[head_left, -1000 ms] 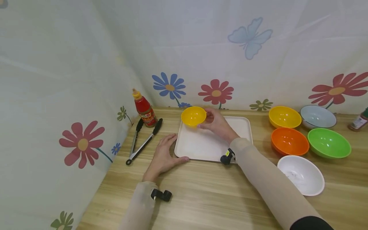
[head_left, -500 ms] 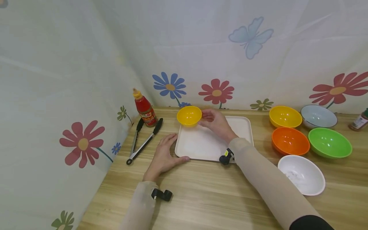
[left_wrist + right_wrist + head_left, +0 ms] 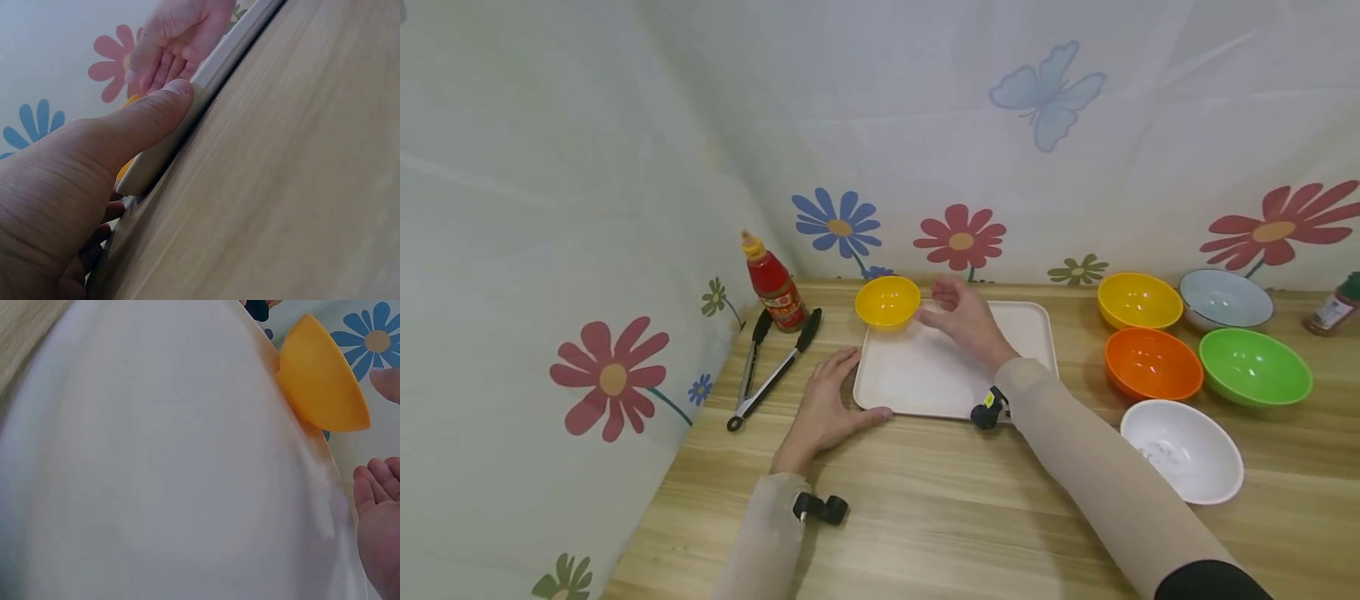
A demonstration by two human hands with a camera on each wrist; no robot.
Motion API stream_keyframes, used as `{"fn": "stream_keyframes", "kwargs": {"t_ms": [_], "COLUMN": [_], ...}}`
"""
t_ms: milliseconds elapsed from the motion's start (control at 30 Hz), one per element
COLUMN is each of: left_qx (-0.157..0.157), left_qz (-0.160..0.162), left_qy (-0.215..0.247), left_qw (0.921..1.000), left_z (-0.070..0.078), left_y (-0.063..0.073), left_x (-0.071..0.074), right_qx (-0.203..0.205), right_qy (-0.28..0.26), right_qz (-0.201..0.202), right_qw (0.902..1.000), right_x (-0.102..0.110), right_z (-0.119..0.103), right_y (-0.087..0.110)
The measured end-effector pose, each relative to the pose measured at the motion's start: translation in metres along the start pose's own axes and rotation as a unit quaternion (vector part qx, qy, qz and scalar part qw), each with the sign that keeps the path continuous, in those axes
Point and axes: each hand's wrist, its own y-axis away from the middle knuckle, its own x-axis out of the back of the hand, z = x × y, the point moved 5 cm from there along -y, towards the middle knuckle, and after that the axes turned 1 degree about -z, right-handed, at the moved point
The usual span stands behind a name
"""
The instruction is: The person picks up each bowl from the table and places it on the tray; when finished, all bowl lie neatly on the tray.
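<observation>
The small yellow bowl (image 3: 887, 303) stands upright at the back left corner of the white tray (image 3: 917, 387). Just right of that bowl, my right hand (image 3: 968, 323) hovers over the tray, fingers apart from the bowl and holding nothing. In the right wrist view a gap shows between the yellow bowl (image 3: 322, 381) and the right fingertips (image 3: 375, 472). My left hand (image 3: 826, 410) rests at the tray's front left corner, thumb along the front edge and fingers along the left side. The left thumb (image 3: 150, 115) lies against the tray rim (image 3: 206, 81) in the left wrist view.
Black-and-silver tongs (image 3: 767, 387) lie left of the tray, with a red sauce bottle (image 3: 775, 287) behind them. On the right stand a larger yellow bowl (image 3: 1138, 302), a pale blue bowl (image 3: 1225, 300), an orange bowl (image 3: 1153, 365), a green bowl (image 3: 1255, 367) and a white bowl (image 3: 1183, 454).
The small yellow bowl has shifted left to the tray's back left corner. My right hand has let go of it and drawn slightly away to the right. My left hand has stayed put.
</observation>
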Motion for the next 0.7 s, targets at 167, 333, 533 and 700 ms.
{"fn": "stream_keyframes", "kwargs": {"t_ms": [167, 333, 533, 700], "left_qx": [-0.003, 0.003, 0.004, 0.005], "left_qz": [0.001, -0.003, -0.003, -0.003], "left_qy": [-0.002, -0.004, -0.004, 0.000], "left_qw": [1.0000, 1.0000, 1.0000, 1.0000], "left_z": [-0.001, -0.001, 0.002, 0.002], "left_y": [-0.001, 0.000, 0.001, 0.001], "left_x": [-0.001, -0.002, -0.001, -0.001], "right_qx": [0.004, 0.016, 0.061, 0.120], "right_qy": [-0.017, -0.012, -0.027, -0.049], "right_qz": [0.009, 0.031, 0.052, 0.047], "right_qw": [0.9998, 0.9993, 0.9964, 0.9904], "right_x": [0.006, 0.011, 0.020, 0.034], "right_z": [-0.008, -0.026, -0.065, -0.098], "right_y": [0.004, 0.010, 0.021, 0.036]}}
